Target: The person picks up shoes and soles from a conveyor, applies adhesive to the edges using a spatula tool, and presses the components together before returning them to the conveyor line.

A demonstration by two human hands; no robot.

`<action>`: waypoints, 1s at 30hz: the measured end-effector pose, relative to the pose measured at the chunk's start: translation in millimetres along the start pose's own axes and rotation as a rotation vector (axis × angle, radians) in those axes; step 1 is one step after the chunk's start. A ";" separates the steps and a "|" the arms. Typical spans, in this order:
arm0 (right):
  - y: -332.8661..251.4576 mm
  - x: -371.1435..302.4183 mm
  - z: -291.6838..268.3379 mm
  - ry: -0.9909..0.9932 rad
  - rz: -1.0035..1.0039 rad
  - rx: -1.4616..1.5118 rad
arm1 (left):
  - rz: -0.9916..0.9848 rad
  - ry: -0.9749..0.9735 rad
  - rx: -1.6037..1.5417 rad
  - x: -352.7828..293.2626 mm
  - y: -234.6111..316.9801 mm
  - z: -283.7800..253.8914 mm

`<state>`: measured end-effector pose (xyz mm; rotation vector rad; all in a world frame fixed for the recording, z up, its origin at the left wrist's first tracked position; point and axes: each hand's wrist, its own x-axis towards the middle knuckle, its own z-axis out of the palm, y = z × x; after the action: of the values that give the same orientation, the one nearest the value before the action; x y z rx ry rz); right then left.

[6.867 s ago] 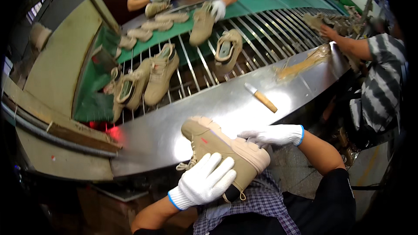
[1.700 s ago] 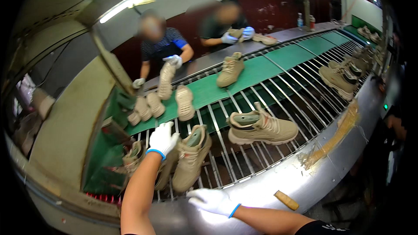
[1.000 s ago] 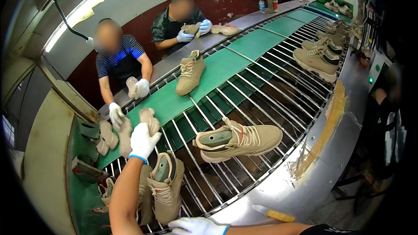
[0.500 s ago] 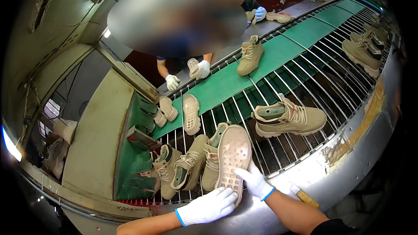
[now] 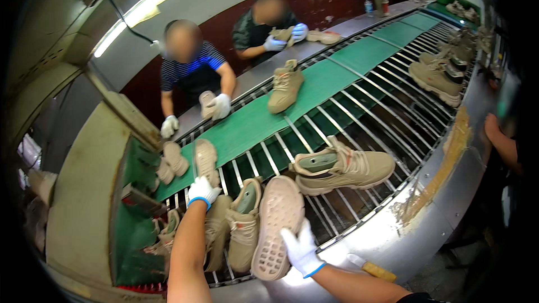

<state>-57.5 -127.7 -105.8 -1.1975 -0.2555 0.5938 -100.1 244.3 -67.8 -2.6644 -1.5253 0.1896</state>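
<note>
My right hand [image 5: 303, 249], in a white glove with a blue cuff, holds a pale beige shoe sole [image 5: 276, 219] by its right edge. Its inner face, pitted with small hollows, is turned up toward me. My left hand [image 5: 203, 192], gloved alike, reaches across to the near end of another beige sole [image 5: 205, 157] on the green belt, its fingers bent around that end. Beneath my left forearm and beside the held sole stand tan lace-up shoes [image 5: 243, 235]. One more tan shoe [image 5: 351, 169] lies right of the sole, toe to the right.
The metal bar rack [image 5: 359, 118] carries the green belt [image 5: 241, 126], with a tan shoe [image 5: 285, 90] on it. Smaller soles [image 5: 175, 160] lie at left by a green flap. Two people work across the rack. A yellow-handled tool [image 5: 377, 271] rests on the metal edge.
My left hand has let go of the sole in my right hand and moved forward to the sole on the belt. The view has shifted, and the held sole is now lower left in it.
</note>
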 end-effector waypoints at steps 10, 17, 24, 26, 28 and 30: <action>15.9 3.1 -1.2 -0.011 -0.032 -0.049 | 0.087 0.480 -0.102 -69.7 -5.8 -70.7; 14.6 12.4 -6.6 0.046 0.017 0.114 | 0.267 0.719 -0.410 -342.4 -74.0 -110.2; 10.7 -54.7 -3.2 -0.229 -0.207 -0.081 | 0.096 0.566 -0.194 -584.8 -136.1 15.7; 7.9 -86.4 -7.4 -0.362 -0.018 -0.282 | 0.018 0.625 -0.197 -611.4 -123.6 27.0; -3.9 -134.4 -1.3 -0.558 -0.032 -0.446 | 0.031 0.708 -0.224 -626.7 -117.2 28.6; -31.4 -174.9 1.8 -0.661 0.136 -0.566 | 0.102 0.792 -0.422 -621.4 -102.4 39.1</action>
<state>-192.7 -231.2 -55.0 -1.5357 -0.9554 1.0766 -504.5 -239.8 -48.4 -2.5549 -1.2356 -1.1510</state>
